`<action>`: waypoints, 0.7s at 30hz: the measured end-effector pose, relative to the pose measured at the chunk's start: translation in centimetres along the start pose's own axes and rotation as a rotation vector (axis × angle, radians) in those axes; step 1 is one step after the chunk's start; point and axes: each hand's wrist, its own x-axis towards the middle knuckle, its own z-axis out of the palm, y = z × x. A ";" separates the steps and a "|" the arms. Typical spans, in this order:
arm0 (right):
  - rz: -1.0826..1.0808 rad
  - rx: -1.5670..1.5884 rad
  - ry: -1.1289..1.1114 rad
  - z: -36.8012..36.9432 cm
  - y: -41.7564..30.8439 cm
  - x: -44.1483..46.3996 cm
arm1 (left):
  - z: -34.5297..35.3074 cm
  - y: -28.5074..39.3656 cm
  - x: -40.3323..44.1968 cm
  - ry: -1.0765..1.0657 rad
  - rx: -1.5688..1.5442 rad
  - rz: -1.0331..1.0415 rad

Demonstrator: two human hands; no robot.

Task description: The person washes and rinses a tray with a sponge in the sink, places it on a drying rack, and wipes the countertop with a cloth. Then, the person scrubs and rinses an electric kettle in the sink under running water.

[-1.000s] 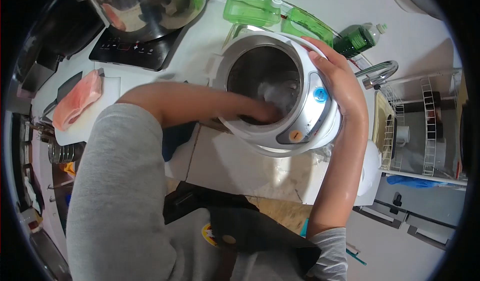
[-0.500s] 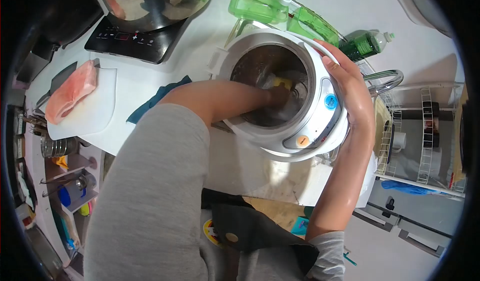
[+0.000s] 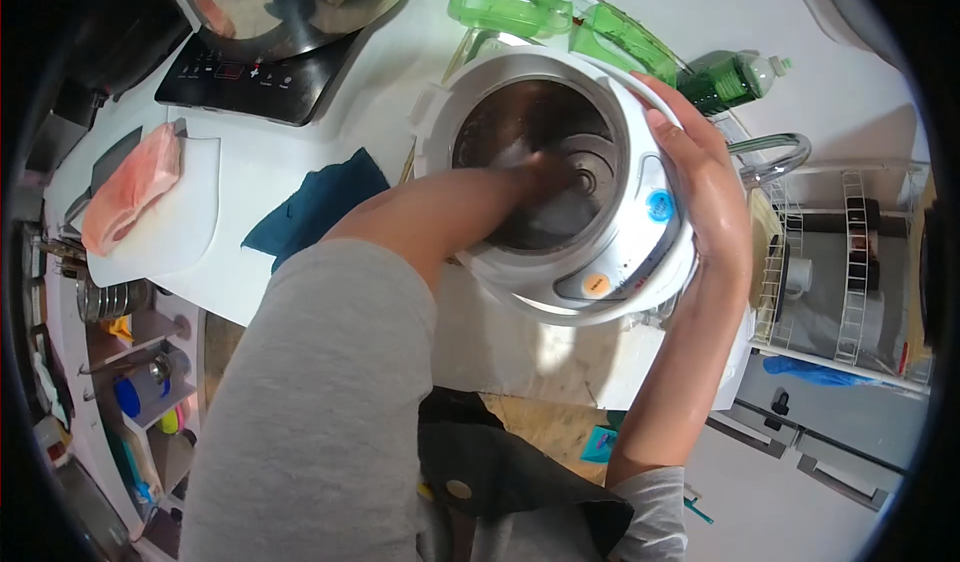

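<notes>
A white rice cooker [image 3: 505, 275] with a blue and an orange button stands tilted over the sink area, its open mouth towards me. My left hand [image 3: 545, 177] is inside its dark, wet metal interior, blurred by motion. The yellow sponge seen in that hand a moment ago is hidden now. At the cooker's upper right side, my right hand [image 3: 700, 162] grips the outer edge, thumb on the near side and fingers behind. A dark teal cloth [image 3: 320, 202] lies on the counter beside my left forearm.
Green bottles [image 3: 510, 2] and a dish soap bottle [image 3: 735, 82] line the back, near a curved faucet [image 3: 780, 162]. Left are an induction cooktop [image 3: 250, 77] with a steel pot [image 3: 290, 22], and raw meat [image 3: 135, 187] on a white board [image 3: 200, 212]. A dish rack [image 3: 855, 262] stands right.
My left hand has moved up and left inside the rice cooker, and the yellow sponge no longer shows. More of the teal cloth is uncovered. My right hand keeps its grip.
</notes>
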 end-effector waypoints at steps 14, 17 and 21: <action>-0.074 -0.164 -0.071 -1.0 0.1 0.6 | -19.1 17.0 -8.7 0.586 -1.921 -0.660; -0.050 -0.157 -0.076 -1.0 0.2 0.7 | -14.8 18.3 -9.3 0.440 -1.715 -0.242; -0.068 -0.226 -0.081 -1.2 0.0 0.7 | -16.6 20.3 -10.9 0.427 -1.683 -0.370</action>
